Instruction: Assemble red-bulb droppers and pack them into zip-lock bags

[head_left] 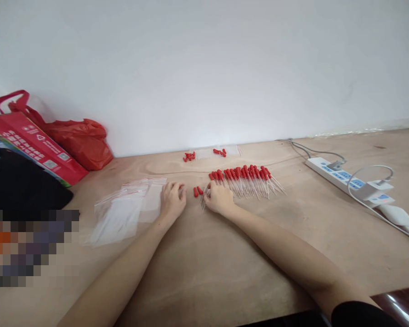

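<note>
My left hand (172, 201) rests on the wooden table (225, 254) with its fingers curled, lying on the right edge of a pile of clear zip bags (124, 211). A bit of red shows at its fingertips. My right hand (218, 198) is closed around several clear pipettes with red bulbs, at the left end of a row of such droppers (247, 180). Two loose red bulbs (197, 191) lie between my hands.
More red bulbs (189, 156) and clear tubes (218, 151) lie near the wall. A white power strip (347, 181) with cables and plugs sits at the right. A red plastic bag (82, 143), a red box (34, 147) and a black item (20, 186) stand at the left.
</note>
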`<state>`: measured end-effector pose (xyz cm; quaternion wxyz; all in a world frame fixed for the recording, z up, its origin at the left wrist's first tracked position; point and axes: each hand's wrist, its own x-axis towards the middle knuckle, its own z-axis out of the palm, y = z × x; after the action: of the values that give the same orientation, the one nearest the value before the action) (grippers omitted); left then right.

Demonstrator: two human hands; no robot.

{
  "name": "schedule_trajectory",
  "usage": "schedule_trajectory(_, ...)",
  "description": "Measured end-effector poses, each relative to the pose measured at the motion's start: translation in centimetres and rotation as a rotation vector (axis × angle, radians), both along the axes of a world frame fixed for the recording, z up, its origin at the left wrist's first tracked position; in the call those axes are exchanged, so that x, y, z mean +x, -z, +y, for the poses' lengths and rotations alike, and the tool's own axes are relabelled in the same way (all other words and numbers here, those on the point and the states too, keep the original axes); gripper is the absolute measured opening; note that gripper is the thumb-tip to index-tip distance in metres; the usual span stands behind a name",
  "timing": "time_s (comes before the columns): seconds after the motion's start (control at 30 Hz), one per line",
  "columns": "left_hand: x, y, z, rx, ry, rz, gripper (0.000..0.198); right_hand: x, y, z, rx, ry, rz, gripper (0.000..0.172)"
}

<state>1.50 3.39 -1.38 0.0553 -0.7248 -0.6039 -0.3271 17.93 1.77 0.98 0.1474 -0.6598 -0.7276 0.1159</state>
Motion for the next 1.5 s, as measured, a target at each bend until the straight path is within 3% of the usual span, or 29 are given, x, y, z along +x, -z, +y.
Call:
schedule_trajectory(0.07,-1.1,0.0,0.7,-0.003,-0.064,0.043,0.019,0.2,-0.2,0.1,0.002,0.015,0.005,0.030)
schedule_trajectory(0.2,-2.4,0.4,1.9,-0.051,-0.024,0.059,0.022,0.3,-0.2,0.3,0.000,0.050,-0.020,0.030)
schedule_trajectory(0.5,-2.2,0.8,2.5,-0.071,0.010,0.026,0.016,-0.1,0.1,0.3,0.017,0.050,-0.044,0.025)
schedule_trajectory(0.67,-1.2,0.0,1.4,0.006,0.059,-0.041,0.014,0.3,0.2,0.1,0.069,0.057,0.020,0.033)
schedule_trajectory(0.83,0.9,-0.1,-0.6,0.033,0.150,-0.136,0.017,2.9,1.1,-0.3,0.157,0.018,0.071,0.036)
schedule_trajectory(0.93,2.3,0.2,-2.2,0.052,0.278,-0.179,0.020,4.8,1.4,-0.2,0.216,0.027,-0.021,0.032)
schedule_trajectory(1.07,3.4,0.2,-3.6,0.010,0.430,-0.188,0.017,5.9,1.1,0.4,0.166,0.110,-0.114,0.028)
schedule_trajectory(1.5,3.5,0.4,-3.6,-0.114,0.439,-0.290,0.014,5.1,0.5,2.0,0.047,0.243,-0.156,0.036)
